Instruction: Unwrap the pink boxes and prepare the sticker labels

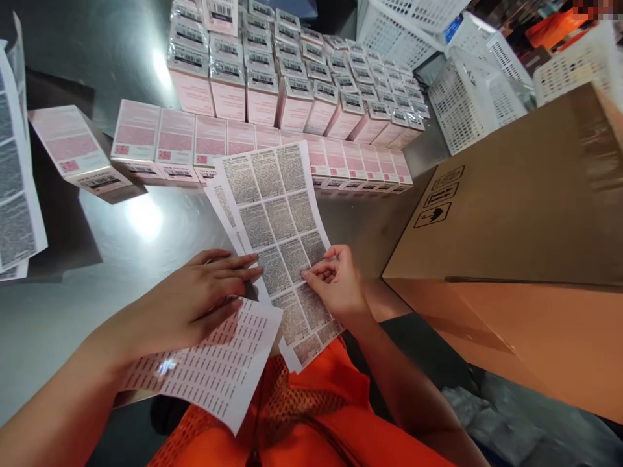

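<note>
My left hand (209,295) lies with its fingers stretched out, the fingertips on the left edge of a white label sheet (275,217) printed with a grid of dense text blocks. Under its palm and thumb is another sheet (219,363) with rows of small dark printed strips. My right hand (341,285) is closed in a pinch on the label sheet, thumb and forefinger meeting over one text block in the middle; I cannot tell whether that label is lifted. Further paper (224,211) peeks out beneath the label sheet's left side.
Pink-and-white boxes (178,139) lie in a row across the metal table (165,227), with one box (78,146) apart at left. Behind stand several rows of barcoded boxes (263,94). A large cardboard carton (511,201) is at right, white crates (472,97) behind it, printed sheets (17,175) far left.
</note>
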`<state>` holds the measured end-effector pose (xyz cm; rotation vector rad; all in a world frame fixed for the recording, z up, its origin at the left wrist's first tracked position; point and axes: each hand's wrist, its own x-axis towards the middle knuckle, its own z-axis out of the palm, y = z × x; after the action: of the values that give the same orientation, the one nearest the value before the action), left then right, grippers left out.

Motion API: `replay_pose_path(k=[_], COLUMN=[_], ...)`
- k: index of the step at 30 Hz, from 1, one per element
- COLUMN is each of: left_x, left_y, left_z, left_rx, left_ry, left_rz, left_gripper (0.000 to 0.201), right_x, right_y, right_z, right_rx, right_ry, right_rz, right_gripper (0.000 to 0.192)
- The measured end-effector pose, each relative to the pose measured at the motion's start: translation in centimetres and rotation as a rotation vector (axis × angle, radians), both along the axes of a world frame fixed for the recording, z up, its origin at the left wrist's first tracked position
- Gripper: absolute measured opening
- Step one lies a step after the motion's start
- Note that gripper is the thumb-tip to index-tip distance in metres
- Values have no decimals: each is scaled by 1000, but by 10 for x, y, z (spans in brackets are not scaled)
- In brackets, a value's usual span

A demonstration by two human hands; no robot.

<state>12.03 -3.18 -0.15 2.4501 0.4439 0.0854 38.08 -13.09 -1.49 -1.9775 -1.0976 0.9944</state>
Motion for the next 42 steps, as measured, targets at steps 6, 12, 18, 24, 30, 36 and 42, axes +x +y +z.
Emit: replay_pose_path(k=[6,12,18,24,30,36,42], left_x=[0,-1,-1,-2,-1,-1,-1], left_y=[0,1,0,1,1,1,1], left_z=[-1,-3,-4,-5,-4,-3,-2], left_rx=[10,4,-20,-3,-56,-29,31], left_ry=[-12,-8,-23,7,-1,8,12], left_rz=[7,-9,15,-1,25,14,-11], left_gripper=[20,20,17,17,17,18,24], right_x=[-4,32,43,42,41,31,38], right_y=[-4,-1,-2,1,3,2,1], right_z=[-1,1,3,1,4,8,-1], right_rx=[89,135,-48,-43,-43,14,77], right_ry=[-175,77,1,-89,-172,-330,-288], right_rz=[-79,-187,-66,1,28,44,-164], right_gripper=[43,42,34,32,27,19,49])
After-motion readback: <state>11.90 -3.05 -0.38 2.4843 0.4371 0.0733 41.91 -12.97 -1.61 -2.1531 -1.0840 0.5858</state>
